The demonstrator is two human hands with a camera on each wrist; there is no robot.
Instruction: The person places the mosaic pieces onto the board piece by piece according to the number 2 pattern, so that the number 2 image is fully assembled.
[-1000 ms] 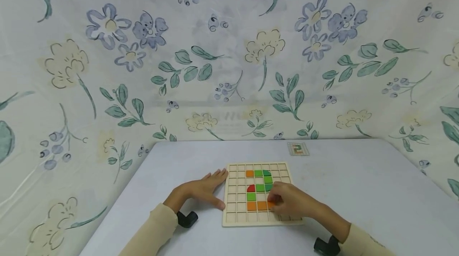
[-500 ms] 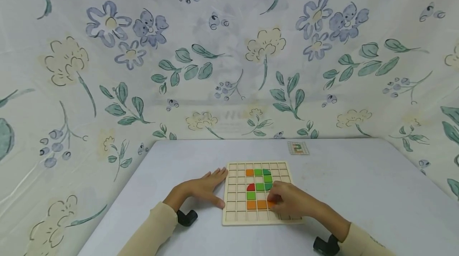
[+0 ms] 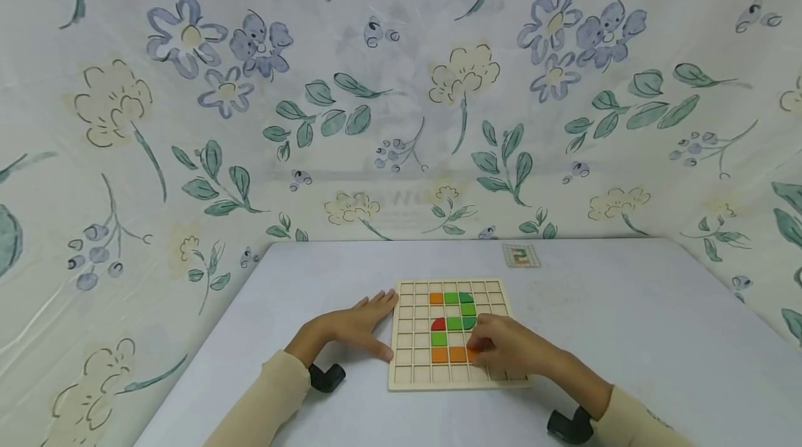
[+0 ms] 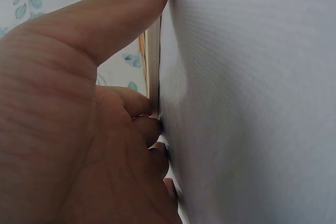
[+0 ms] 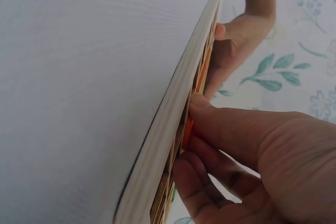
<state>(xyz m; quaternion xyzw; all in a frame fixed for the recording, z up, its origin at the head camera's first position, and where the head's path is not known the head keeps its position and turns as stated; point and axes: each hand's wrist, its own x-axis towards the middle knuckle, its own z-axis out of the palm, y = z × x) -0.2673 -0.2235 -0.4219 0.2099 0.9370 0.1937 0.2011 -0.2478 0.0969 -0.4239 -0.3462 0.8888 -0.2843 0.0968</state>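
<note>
A square wooden grid board (image 3: 407, 379) lies on the white table, partly filled with coloured tiles. My left hand (image 3: 356, 330) rests at its left edge, fingers spread, thumb near the lower corner. On the board's right half, my right hand (image 3: 512, 347) pinches an orange tile (image 5: 188, 132) between thumb and fingers, at the right end of the bottom row. Two orange tiles (image 3: 449, 355) lie left of it. Above are green tiles (image 3: 454, 324), a rounded red tile (image 3: 438, 324), rounded dark green tiles (image 3: 466, 297) and another orange tile (image 3: 436, 299).
Near the table's far edge lies a small gridded card (image 3: 521, 256) with a coloured figure printed on it. A flowered cloth (image 3: 401, 120) hangs behind and at both sides. Bare white tabletop (image 3: 626, 322) stretches to the right of the board.
The whole scene sits slightly higher in the head view. Both hands keep their places, the right one still at the orange tile.
</note>
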